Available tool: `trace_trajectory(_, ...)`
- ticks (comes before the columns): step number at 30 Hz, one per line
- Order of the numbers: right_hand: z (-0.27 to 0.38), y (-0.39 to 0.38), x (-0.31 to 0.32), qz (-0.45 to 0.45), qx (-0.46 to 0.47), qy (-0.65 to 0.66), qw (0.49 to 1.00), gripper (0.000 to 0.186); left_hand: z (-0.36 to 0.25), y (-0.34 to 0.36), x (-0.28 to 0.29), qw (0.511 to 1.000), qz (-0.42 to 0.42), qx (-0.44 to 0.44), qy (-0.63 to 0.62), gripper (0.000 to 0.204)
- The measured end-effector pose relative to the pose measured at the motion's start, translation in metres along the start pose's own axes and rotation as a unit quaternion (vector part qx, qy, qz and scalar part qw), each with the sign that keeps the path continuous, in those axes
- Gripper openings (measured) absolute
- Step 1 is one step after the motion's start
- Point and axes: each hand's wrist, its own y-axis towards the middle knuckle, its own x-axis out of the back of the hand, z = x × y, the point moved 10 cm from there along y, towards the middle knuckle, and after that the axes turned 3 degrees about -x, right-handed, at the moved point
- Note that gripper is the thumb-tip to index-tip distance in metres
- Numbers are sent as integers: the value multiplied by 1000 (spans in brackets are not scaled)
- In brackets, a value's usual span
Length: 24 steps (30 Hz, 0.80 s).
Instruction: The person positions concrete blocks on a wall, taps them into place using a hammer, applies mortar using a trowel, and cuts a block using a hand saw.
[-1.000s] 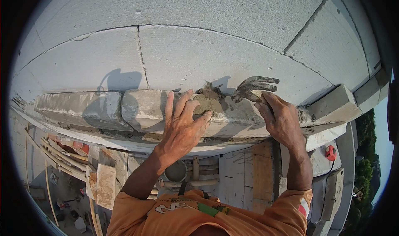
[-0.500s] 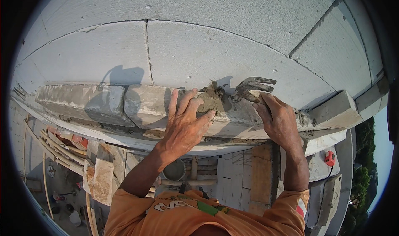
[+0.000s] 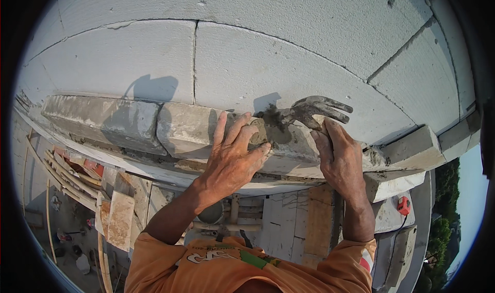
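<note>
mortar (image 3: 269, 133) seemed mid-tamping: my right hand (image 3: 341, 156) gripped the hammer (image 3: 312, 109), my left hand (image 3: 232, 156) splayed, grasping nothing, on the block (image 3: 185, 125); next, light taps between them seemed called for.

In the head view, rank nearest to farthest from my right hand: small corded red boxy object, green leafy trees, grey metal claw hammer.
1. Grey metal claw hammer: held in your right hand.
2. Small corded red boxy object: lower right.
3. Green leafy trees: far right, background.

Left hand (image 3: 230, 151) palm down, fingers (image 3: 220, 129) parted; right hand (image 3: 341, 159) curled; forearms (image 3: 359, 222) forward
</note>
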Motion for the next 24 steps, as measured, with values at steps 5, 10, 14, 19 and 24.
trace_trajectory(5, 7, -9, -14, 15, 21, -57, 998, 29, -3, 1, 4, 1000, -19, 0, -7, 25)
trace_trajectory(10, 0, 2, -20, 2, -9, -56, 998, 28, -2, 2, 2, 1000, -10, 1, -6, 27)
trace_trajectory(14, 7, -2, -3, -21, 6, -38, 999, 28, 0, -2, 1, 1000, -16, -1, 3, 26)
trace_trajectory(19, 12, 2, -22, -4, 14, -83, 996, 26, -3, 3, 2, 1000, -17, -8, 0, 28)
trace_trajectory(24, 15, 7, -10, 4, 18, -63, 998, 27, -2, 1, 3, 1000, -15, -8, 4, 30)
